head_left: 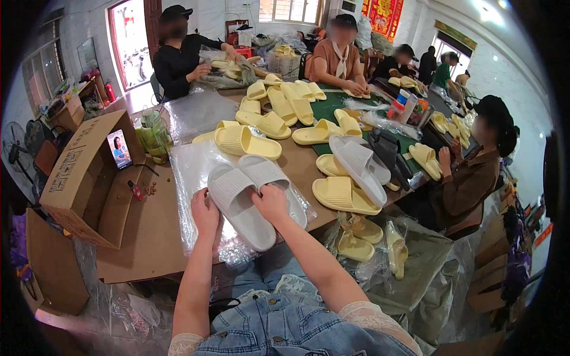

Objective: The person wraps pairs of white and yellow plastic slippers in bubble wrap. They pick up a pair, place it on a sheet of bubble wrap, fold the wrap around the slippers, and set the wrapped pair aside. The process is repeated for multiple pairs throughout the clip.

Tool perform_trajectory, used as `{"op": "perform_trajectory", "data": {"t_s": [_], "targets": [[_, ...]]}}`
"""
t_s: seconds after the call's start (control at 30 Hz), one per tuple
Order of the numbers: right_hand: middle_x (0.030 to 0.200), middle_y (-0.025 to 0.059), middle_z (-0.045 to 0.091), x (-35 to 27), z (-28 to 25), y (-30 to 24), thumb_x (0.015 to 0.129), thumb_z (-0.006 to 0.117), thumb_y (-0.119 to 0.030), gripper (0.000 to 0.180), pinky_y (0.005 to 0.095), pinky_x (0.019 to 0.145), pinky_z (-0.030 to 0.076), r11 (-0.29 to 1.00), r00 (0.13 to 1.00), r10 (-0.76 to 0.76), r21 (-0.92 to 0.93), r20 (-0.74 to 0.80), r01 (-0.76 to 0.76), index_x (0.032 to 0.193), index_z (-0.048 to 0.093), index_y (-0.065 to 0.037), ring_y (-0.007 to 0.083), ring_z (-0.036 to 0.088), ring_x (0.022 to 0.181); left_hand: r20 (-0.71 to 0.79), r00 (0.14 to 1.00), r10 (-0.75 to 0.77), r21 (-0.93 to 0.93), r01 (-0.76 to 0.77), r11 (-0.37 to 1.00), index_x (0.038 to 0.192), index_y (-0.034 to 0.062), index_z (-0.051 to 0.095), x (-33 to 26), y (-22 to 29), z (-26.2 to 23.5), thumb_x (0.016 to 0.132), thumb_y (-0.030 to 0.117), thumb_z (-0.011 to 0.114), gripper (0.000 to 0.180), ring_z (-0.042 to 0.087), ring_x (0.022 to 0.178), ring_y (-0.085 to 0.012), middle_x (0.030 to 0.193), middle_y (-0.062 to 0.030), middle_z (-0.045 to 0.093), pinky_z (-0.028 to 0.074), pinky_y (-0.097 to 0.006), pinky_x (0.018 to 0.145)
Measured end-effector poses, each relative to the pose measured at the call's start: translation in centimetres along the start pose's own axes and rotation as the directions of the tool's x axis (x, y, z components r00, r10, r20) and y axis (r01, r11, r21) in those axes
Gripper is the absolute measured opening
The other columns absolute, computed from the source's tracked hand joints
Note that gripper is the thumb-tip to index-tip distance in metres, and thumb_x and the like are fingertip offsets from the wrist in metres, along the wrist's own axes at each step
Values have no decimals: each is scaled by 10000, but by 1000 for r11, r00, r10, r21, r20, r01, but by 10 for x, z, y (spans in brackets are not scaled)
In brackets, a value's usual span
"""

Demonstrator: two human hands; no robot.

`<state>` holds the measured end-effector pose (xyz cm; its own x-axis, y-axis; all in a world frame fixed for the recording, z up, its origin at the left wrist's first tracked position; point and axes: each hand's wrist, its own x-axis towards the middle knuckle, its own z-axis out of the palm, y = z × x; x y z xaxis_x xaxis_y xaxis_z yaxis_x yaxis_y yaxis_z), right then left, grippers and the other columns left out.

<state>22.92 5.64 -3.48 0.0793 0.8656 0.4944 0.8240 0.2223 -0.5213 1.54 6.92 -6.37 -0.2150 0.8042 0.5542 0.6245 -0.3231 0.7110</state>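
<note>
Two light grey slide slippers lie before me at the table's front edge, over a stack of clear plastic bags (187,172). My left hand (205,212) is closed on the outer left side of the nearer grey slipper (252,222). My right hand (270,203) grips that same slipper at the right side of its strap, the fingertips partly hidden. The other grey slipper (264,171) sits just behind and to the right, partly covered by my right hand and the nearer slipper.
Yellow slippers (246,142) are heaped across the table, with another grey pair (359,163) and a black slipper (389,155) at right. An open cardboard box (77,178) with a phone (119,149) stands left, near a glass jar (155,133). Bagged slippers (359,237) lie below right. Several people sit around.
</note>
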Motion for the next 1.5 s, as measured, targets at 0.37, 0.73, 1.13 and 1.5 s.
{"op": "perform_trajectory", "data": {"t_s": [0.37, 0.73, 1.13, 1.5], "targets": [[753, 202, 641, -67, -94, 5, 800, 743, -162, 195, 481, 639, 437, 986, 968, 94, 159, -233, -58, 747, 662, 7, 398, 593, 698, 427, 827, 365, 12, -409, 913, 1173, 71, 664, -2, 35, -19, 812, 267, 750, 420, 538, 1230, -387, 1297, -185, 610, 419, -473, 1058], [979, 47, 669, -124, -118, 45, 975, 658, -154, 246, 278, 791, 465, 667, 945, 307, 734, -115, -128, 1059, 635, 76, 116, 581, 874, 622, 716, 318, 45, -438, 898, 1376, 122, 564, -31, 39, -41, 874, 466, 696, 623, 377, 1424, -384, 1522, -147, 448, 295, -500, 1181], [908, 81, 701, -136, -140, 40, 923, 700, -208, 269, 312, 751, 484, 780, 975, 166, 625, -145, -40, 973, 675, 54, 166, 637, 832, 542, 797, 267, -36, -295, 955, 1218, 68, 657, -21, 60, -35, 945, 210, 594, 314, 561, 1243, -382, 1318, -166, 626, 446, -446, 1064], [973, 211, 690, -126, -156, -3, 779, 704, -149, 273, 458, 781, 527, 951, 966, -213, 258, 146, 171, 1024, 715, -29, 431, 657, 912, 714, 687, 136, -180, -8, 984, 1339, 27, 594, 8, 108, -55, 1031, 285, 498, 413, 548, 1274, -344, 1360, -203, 590, 408, -392, 1097]]}}
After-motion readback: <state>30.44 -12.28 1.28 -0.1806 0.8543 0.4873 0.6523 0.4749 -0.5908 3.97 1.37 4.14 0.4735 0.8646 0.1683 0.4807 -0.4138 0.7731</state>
